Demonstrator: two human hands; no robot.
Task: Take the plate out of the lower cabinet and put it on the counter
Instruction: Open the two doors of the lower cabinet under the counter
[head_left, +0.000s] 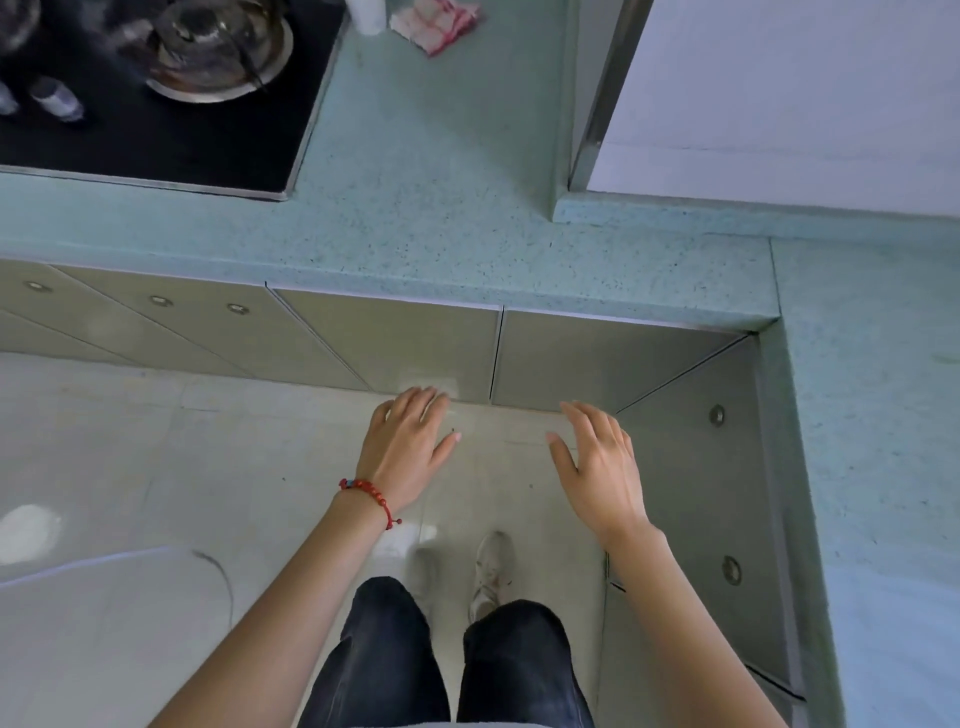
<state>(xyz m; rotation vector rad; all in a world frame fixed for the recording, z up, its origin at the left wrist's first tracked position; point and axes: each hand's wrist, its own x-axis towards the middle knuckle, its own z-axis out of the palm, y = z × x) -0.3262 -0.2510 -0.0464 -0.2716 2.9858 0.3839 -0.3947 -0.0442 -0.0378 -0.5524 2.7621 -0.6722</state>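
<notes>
Two hands extend forward over the pale glossy floor tiles, both with fingers spread and palms down, holding nothing. The left hand carries a red beaded bracelet at the wrist; its fingertips reach the lower edge of a flat, smooth grey-beige cabinet door. The right hand hovers just beside the adjoining door; whether it touches cannot be told. All lower cabinet doors in view are shut, so the plate is not visible. The tabletop is an L-shaped slab of speckled blue-green stone with a rounded front edge. Set into it at the left is a black glass cooktop bearing a round metal pan with a glass lid. A crumpled red-and-white cloth lies at the rear. Round recessed metal pulls mark the side cabinet fronts.
</notes>
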